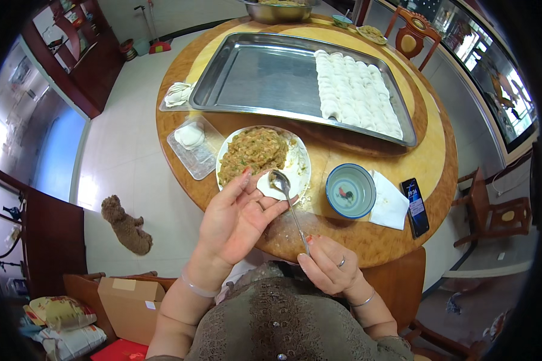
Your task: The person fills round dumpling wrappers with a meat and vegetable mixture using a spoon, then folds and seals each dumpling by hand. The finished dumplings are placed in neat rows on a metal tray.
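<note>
My left hand [240,216] is palm up and carries a round white dumpling wrapper [266,188] across its fingers. In my right hand [332,264] is the handle of a metal spoon [294,214]. The bowl of the spoon lies over the wrapper; whether it touches is hard to tell. Just beyond my left fingers is a white plate [301,155] with a mound of minced filling [257,149]. A clear plastic tray [198,161] to its left bears a small stack of wrappers [189,135]. To the right stands a bowl with a rooster picture [351,191], holding clear liquid.
A large metal tray [266,72] spans the far side of the round table [325,243], with rows of dumplings [357,92] at its right. More wrappers [179,94] lie at left. A white napkin [388,203] and phone [415,207] sit right. A brown dog [128,228] is on the floor.
</note>
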Motion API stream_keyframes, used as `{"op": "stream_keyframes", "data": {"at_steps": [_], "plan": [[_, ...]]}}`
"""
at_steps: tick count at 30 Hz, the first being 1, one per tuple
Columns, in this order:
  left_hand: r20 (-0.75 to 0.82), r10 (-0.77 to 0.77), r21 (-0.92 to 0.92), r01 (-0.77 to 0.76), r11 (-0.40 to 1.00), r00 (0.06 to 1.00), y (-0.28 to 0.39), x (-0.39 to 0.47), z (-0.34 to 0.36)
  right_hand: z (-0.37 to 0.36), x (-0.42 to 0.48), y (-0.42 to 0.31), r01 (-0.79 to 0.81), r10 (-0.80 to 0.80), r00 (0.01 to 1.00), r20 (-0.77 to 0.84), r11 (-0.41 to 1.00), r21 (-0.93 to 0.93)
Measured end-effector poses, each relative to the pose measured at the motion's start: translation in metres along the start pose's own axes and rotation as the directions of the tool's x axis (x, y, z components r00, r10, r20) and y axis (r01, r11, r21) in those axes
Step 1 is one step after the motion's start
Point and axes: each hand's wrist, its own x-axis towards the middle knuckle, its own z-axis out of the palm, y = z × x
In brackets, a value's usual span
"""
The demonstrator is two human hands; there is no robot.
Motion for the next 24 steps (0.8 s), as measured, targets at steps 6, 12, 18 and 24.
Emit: {"op": "stream_keyframes", "data": {"at_steps": [6, 12, 18, 24], "plan": [[0.051, -0.009, -0.004, 0.010, 1.000, 0.999, 0.008, -0.002, 0.001, -0.004, -0.007, 0.006, 0.018, -0.020, 0.998, 0.062, 0.999, 0.028], [0.035, 0.009, -0.028, -0.008, 1.000, 0.999, 0.007, 0.003, -0.009, -0.015, -0.026, 0.005, -0.275, 0.235, 0.958, 0.163, 0.914, 0.298], [0.060, 0.044, 0.046, -0.047, 0.998, 0.997, -0.001, 0.006, -0.013, -0.010, -0.014, 0.009, -0.347, 0.371, 0.929, 0.002, 0.866, 0.360], [0.053, 0.033, 0.023, -0.034, 0.999, 0.998, 0.000, 0.009, -0.017, -0.004, -0.016, 0.003, -0.265, 0.266, 0.963, 0.040, 0.913, 0.310]]}}
